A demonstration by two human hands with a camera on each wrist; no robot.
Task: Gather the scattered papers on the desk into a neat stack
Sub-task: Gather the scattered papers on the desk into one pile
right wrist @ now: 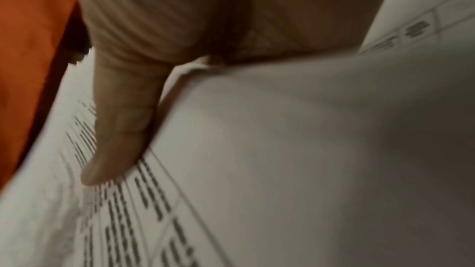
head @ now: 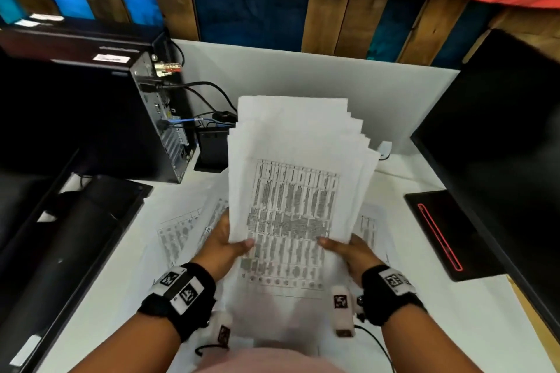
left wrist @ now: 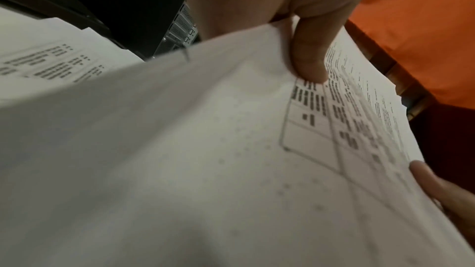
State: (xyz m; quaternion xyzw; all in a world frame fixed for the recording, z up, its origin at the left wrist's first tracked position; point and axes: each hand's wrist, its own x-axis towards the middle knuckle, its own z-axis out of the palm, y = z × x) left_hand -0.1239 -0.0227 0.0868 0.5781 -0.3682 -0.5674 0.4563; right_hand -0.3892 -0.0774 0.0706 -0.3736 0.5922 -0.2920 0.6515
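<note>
**Sheaf lifted, edges still fanned**

Head view: left hand [head: 225, 241] and right hand [head: 353, 250] each pinch the near edge of the sheaf of papers [head: 294, 179], thumbs on top, held above the white desk [head: 318, 79], likely to square it; far corners fan out rightward; loose sheets [head: 185, 227] lie beneath, near left.

Left wrist: thumb clamps the printed page [left wrist: 180, 139].

Right wrist: blurred; thumb presses the page [right wrist: 282, 159] likewise.

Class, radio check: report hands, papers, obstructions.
Left hand and right hand grip the paper stack, top edges fanned. Loose sheets remain on desk. Nothing blocking.
</note>
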